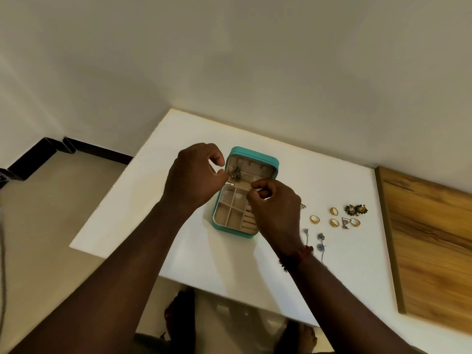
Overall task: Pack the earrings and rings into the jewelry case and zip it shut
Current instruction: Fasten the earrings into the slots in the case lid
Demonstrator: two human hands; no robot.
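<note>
A teal jewelry case (251, 155) stands open on the white table (229, 272), its lid upright and its beige compartments showing. A silver earring (236, 173) hangs inside the lid at the left. My left hand (196, 175) is at the lid's left edge, fingers curled, pinching a small silver bit beside that earring. My right hand (275, 205) hovers over the case's right side with finger and thumb pinched on a tiny pale piece. Several gold rings (315, 219) lie right of the case, with green-gold earrings (356, 209) and silver-blue drop earrings (320, 241).
A wooden board (429, 238) borders the table on the right. A pale wall runs right behind the table. The table's left and near edges drop to a beige floor, where a person's feet (178, 310) show below.
</note>
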